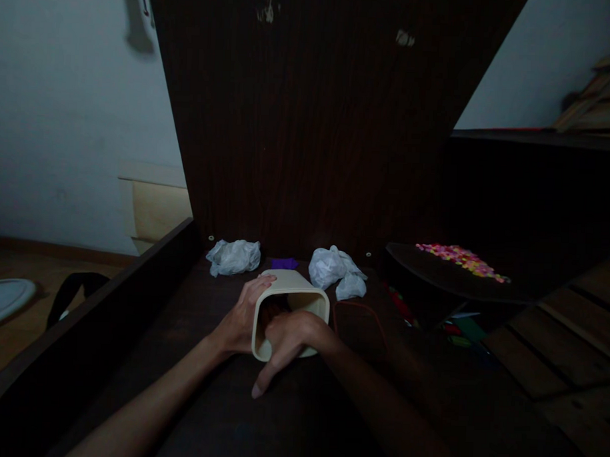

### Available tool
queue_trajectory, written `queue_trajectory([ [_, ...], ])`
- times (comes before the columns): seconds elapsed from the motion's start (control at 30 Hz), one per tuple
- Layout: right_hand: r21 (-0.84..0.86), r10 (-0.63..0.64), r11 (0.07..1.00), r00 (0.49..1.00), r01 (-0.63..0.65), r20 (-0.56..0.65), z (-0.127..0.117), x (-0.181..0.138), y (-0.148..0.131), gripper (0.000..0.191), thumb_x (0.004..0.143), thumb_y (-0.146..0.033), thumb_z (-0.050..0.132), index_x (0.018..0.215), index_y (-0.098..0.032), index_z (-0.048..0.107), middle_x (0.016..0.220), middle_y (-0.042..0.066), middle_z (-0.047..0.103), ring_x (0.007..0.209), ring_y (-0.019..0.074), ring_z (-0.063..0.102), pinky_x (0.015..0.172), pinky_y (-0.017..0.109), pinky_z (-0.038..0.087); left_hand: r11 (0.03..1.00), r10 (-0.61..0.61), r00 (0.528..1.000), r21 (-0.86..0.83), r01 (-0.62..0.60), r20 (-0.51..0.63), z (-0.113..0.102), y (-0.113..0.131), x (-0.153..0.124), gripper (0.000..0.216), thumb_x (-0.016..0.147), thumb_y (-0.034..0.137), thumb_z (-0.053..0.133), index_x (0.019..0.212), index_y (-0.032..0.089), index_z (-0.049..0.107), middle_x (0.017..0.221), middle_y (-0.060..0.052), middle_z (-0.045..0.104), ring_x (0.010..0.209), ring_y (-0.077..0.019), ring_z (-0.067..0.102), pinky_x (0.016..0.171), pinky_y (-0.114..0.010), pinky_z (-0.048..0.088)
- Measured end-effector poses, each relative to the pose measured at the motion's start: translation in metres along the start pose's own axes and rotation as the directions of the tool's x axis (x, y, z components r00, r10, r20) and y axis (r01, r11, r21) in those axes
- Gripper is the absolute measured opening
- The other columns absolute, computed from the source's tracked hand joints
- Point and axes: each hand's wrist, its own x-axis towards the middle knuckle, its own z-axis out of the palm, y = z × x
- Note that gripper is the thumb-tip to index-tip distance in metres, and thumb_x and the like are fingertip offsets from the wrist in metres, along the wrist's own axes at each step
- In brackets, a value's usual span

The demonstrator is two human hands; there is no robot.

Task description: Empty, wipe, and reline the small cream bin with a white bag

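A cream plastic bin (293,279) lies tipped on its side on the dark wooden surface, with its wide mouth facing me. My left hand (245,313) grips its left side, fingers over the top edge. My right hand (292,338) reaches into the mouth, thumb stretched out below the rim. Its other fingers are mostly hidden in the shadowed inside, so whether they hold anything does not show. Just behind the bin is a small purple piece (284,263). Crumpled whitish plastic bags lie on both sides, one on the left (234,257) and one on the right (333,268).
A tall dark wood panel (308,135) closes off the back, and a low side board (107,295) runs along the left. Right of the bin lies a thin reddish-brown loop (362,305). Farther right, a dark shelf (408,262) bears many small pink and yellow pieces (464,257).
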Motion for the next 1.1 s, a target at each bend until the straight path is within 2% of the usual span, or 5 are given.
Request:
queue_trajectory([
  [0.33, 0.045, -0.104, 0.992, 0.972, 0.116, -0.211, 0.024, -0.041, -0.014, 0.144, 0.060, -0.067, 0.088, 0.161, 0.007, 0.016, 0.168, 0.032, 0.015, 0.156, 0.0411, 0.022, 0.127, 0.042, 0.028, 0.999, -0.030, 0.999, -0.020, 0.031, 0.011, -0.003, 0.001, 0.003, 0.106, 0.077, 0.047, 0.082, 0.160, 0.022, 0.021, 0.147, -0.024, 0.049, 0.139, -0.0453, 0.050, 0.112, -0.070, 0.045],
  [0.53, -0.090, -0.108, 0.994, 0.821, 0.070, -0.560, 0.067, -0.028, -0.013, 0.056, 0.099, -0.015, 0.054, 0.151, 0.003, 0.046, 0.155, 0.027, 0.047, 0.149, 0.0321, 0.042, 0.124, 0.044, 0.037, 0.999, -0.024, 1.000, -0.022, 0.024, -0.015, -0.003, -0.001, 0.004, 0.103, 0.080, 0.043, 0.080, 0.161, 0.020, 0.021, 0.147, -0.023, 0.050, 0.138, -0.0446, 0.052, 0.112, -0.066, 0.047],
  [0.73, -0.308, -0.223, 0.952, 0.684, -0.002, -0.694, 0.109, -0.007, -0.003, 0.050, 0.099, 0.001, 0.041, 0.147, -0.002, 0.053, 0.151, 0.020, 0.055, 0.143, 0.0273, 0.051, 0.119, 0.039, 0.046, 0.997, -0.048, 0.999, -0.067, 0.047, -0.011, -0.002, -0.007, -0.002, 0.114, 0.073, 0.057, 0.083, 0.163, 0.025, 0.021, 0.151, -0.020, 0.049, 0.138, -0.0467, 0.051, 0.115, -0.068, 0.044],
  [0.93, -0.205, -0.162, 0.978, 0.757, 0.038, -0.633, 0.112, -0.033, 0.011, 0.052, 0.100, -0.014, 0.052, 0.151, -0.004, 0.050, 0.157, 0.022, 0.047, 0.148, 0.0301, 0.044, 0.122, 0.043, 0.040, 0.997, -0.051, 0.999, -0.059, 0.052, 0.012, -0.002, -0.006, -0.002, 0.117, 0.071, 0.058, 0.084, 0.163, 0.024, 0.019, 0.151, -0.021, 0.049, 0.138, -0.0473, 0.051, 0.112, -0.069, 0.046],
  [1.1, -0.039, -0.083, 0.997, 0.916, 0.074, -0.393, 0.075, -0.078, 0.001, 0.110, 0.078, -0.050, 0.082, 0.158, 0.006, 0.031, 0.161, 0.034, 0.027, 0.152, 0.0422, 0.032, 0.124, 0.048, 0.035, 0.999, -0.039, 0.999, -0.031, 0.039, 0.011, 0.000, -0.001, 0.001, 0.117, 0.071, 0.053, 0.086, 0.162, 0.022, 0.019, 0.148, -0.024, 0.050, 0.137, -0.0464, 0.052, 0.110, -0.070, 0.047],
])
